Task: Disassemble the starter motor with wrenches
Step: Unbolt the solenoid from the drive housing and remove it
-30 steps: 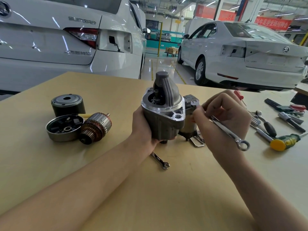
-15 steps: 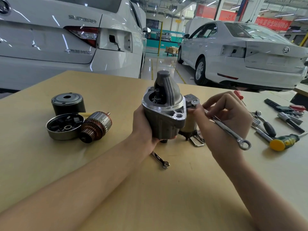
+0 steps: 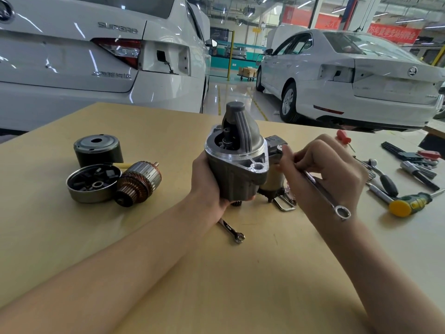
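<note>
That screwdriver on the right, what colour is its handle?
Green and black with a yellow end, seen in the head view.

The gray starter motor [image 3: 237, 162] stands upright on the bench [image 3: 240, 285], its open nose on top. A silver wrench [image 3: 322, 192] leans against its right side. A small wrench [image 3: 231, 230] lies flat just in front.

The left hand's [image 3: 207, 179] fingers pass behind the grey cast-metal starter motor housing [image 3: 237, 165], out of sight, and the head of the silver combination wrench [image 3: 322, 191] disappears between the right hand [image 3: 325, 169] and the dark solenoid end, so its seat cannot be made out. A small silver spanner [image 3: 231, 231] on the tan wooden table [image 3: 240, 285] is partly covered by the left wrist. The white sedan [image 3: 84, 56] at left is cut off by the frame edge.
</note>
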`<move>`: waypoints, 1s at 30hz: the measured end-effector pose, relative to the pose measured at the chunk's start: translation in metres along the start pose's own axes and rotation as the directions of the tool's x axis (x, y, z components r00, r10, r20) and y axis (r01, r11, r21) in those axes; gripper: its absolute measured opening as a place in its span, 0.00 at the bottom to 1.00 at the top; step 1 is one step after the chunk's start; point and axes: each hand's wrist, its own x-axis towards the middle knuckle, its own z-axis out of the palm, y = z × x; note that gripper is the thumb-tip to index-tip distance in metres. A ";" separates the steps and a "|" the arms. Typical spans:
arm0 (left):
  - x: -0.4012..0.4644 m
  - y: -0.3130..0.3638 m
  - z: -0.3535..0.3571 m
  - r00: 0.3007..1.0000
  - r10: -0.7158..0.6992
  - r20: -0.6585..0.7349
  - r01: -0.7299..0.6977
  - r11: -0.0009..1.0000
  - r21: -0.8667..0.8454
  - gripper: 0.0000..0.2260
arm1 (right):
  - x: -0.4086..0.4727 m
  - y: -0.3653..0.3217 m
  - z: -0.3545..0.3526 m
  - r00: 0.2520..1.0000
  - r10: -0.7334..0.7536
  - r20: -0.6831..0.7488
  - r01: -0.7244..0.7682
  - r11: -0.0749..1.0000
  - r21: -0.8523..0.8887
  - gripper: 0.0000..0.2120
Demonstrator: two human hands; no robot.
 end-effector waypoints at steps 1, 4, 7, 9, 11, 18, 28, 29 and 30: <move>0.000 0.000 0.000 1.000 -0.001 -0.004 0.001 1.000 -0.002 0.19 | 0.000 0.000 0.001 1.000 -0.017 0.011 0.016 1.000 0.017 0.16; 0.000 0.000 0.001 1.000 -0.004 -0.013 0.004 1.000 -0.001 0.19 | 0.002 0.000 0.002 0.998 -0.064 0.018 0.064 0.998 0.026 0.16; 0.000 0.000 0.001 1.000 -0.001 -0.001 0.001 1.000 -0.018 0.21 | 0.003 -0.005 0.002 0.988 0.155 0.024 -0.157 0.974 0.165 0.15; 0.000 0.000 0.002 1.000 -0.005 -0.002 0.005 0.999 -0.036 0.21 | 0.007 -0.005 0.001 0.878 0.470 0.090 -0.459 0.775 0.435 0.15; 0.000 0.001 0.003 1.000 -0.014 -0.014 0.014 0.999 -0.035 0.18 | 0.013 -0.002 -0.003 0.703 0.665 0.252 -0.640 0.436 0.633 0.12; 0.001 0.001 0.004 1.000 0.011 -0.004 -0.011 1.000 0.003 0.18 | 0.018 0.007 0.006 0.440 0.807 0.393 -0.659 -0.007 0.752 0.32; 0.002 0.002 0.003 0.999 0.033 -0.005 -0.032 0.999 0.016 0.18 | 0.020 0.012 0.022 0.498 0.833 0.241 -0.828 0.374 0.417 0.16; 0.002 0.002 0.003 0.999 0.036 -0.005 -0.036 0.999 0.020 0.18 | 0.020 0.012 0.023 0.474 0.836 0.277 -0.852 0.355 0.385 0.17; 0.002 0.002 0.003 0.999 0.037 -0.005 -0.037 0.999 0.021 0.18 | 0.021 0.012 0.023 0.456 0.836 0.306 -0.868 0.340 0.363 0.18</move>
